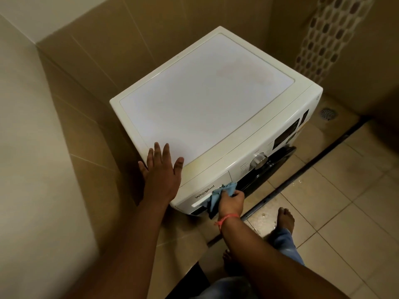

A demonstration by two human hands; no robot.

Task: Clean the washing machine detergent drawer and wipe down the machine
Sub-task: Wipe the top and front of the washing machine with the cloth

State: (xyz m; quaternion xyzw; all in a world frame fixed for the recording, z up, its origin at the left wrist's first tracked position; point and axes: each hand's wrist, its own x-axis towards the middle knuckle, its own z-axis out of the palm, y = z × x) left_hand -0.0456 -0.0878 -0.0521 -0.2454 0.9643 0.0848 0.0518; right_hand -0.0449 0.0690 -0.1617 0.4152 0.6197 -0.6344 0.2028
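A white front-loading washing machine (207,104) stands in a tiled corner, its flat top filling the centre of the view. Its front panel runs from 7 o'clock toward 3 o'clock in the picture.

The left hand (160,171) lies flat on the top's near-left corner, at about 7 o'clock of the lid, fingers straight and spread, holding nothing. The little finger hangs over the left edge.

The right hand (231,201) is curled round a blue cloth (220,192) and presses it against the front panel. Contact is at the right end of the detergent drawer (205,190), just beside the brand lettering. Part of the cloth hangs down below the hand, over the dark door area. A red thread band (226,219) circles the right wrist.

The drawer front sits flush with the panel. A silver control dial (260,159) stands at 2 o'clock from the right hand, well apart from it. A dark display (286,134) lies farther along the panel. The dark door rim (269,169) shows beneath the dial.

A bare foot (286,219) rests on the tiled floor (345,201) at 4 o'clock from the machine. Wet spots mark the tiles nearby. A round floor drain (328,113) sits at 3 o'clock, beyond the machine's right side.
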